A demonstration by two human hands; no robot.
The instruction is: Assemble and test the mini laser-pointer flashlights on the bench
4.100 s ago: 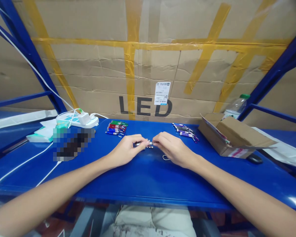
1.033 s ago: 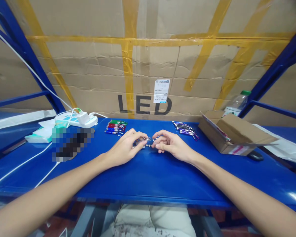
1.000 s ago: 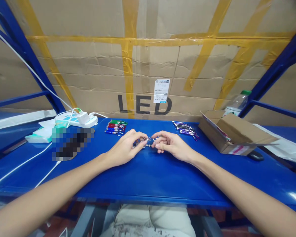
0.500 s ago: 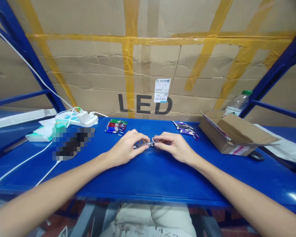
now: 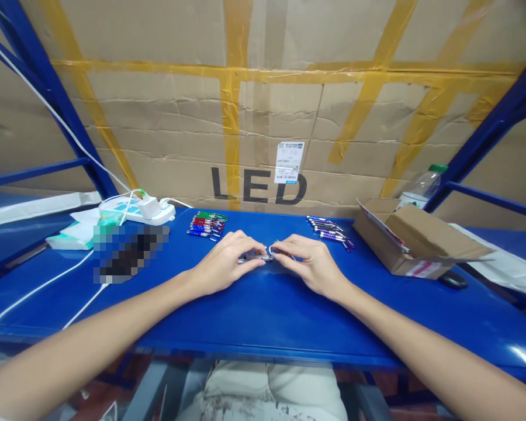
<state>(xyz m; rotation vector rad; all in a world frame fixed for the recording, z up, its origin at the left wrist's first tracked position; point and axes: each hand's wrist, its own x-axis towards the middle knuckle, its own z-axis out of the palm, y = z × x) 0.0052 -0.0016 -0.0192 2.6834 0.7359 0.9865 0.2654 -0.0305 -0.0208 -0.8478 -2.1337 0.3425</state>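
Observation:
Over the middle of the blue table (image 5: 263, 316), my left hand (image 5: 221, 263) pinches a slim silver pen-like stick (image 5: 255, 256) between thumb and fingers. At the stick's right end, my right hand (image 5: 309, 263) pinches a small metal loop or clip (image 5: 271, 250). Its exact shape is partly covered by my fingertips. Beyond my left hand lies a row of green, red and blue pen-like sticks with clips (image 5: 206, 225). Purple, black and blue ones (image 5: 331, 229) lie in a row past my right hand.
An opened cardboard box (image 5: 403, 240) stands at the right, a black mouse (image 5: 453, 279) beside it and a green-capped bottle (image 5: 425, 184) behind. At left are a white power strip (image 5: 158, 215), white cables, a tissue pack (image 5: 72, 234) and a blurred-out dark item (image 5: 129, 254).
My right fingers have shifted slightly around the loop at the stick's end. My left hand keeps its pinch, and the rows of sticks stay as they were.

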